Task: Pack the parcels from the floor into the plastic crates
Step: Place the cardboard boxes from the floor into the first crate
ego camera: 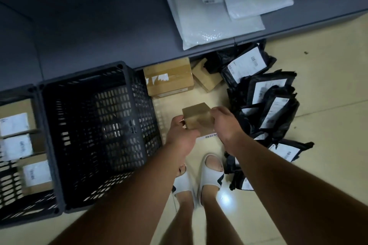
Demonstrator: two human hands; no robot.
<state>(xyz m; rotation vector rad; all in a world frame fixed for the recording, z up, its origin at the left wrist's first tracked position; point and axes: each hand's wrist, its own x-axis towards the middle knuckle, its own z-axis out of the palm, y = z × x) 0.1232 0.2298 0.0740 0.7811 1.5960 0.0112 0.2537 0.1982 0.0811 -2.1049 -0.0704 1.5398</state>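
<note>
Two hands hold one small brown box (pixel 198 118) in the head view: the left hand (pixel 180 132) grips its near left side and the right hand (pixel 223 123) curls over its right edge, with the box lifted above the floor (pixel 328 85), just right of the empty black crate (pixel 95 129). A second crate (pixel 18 145) further left already holds labelled parcels. More boxes (pixel 169 77) and a heap of black mailer bags (pixel 264 95) lie on the floor near the feet. The grip looks light, at the edges only, so I judge the box could slip or tilt on the way over. It could also catch the crate's near wall if carried too low. A step to the right might land on the bags.
</note>
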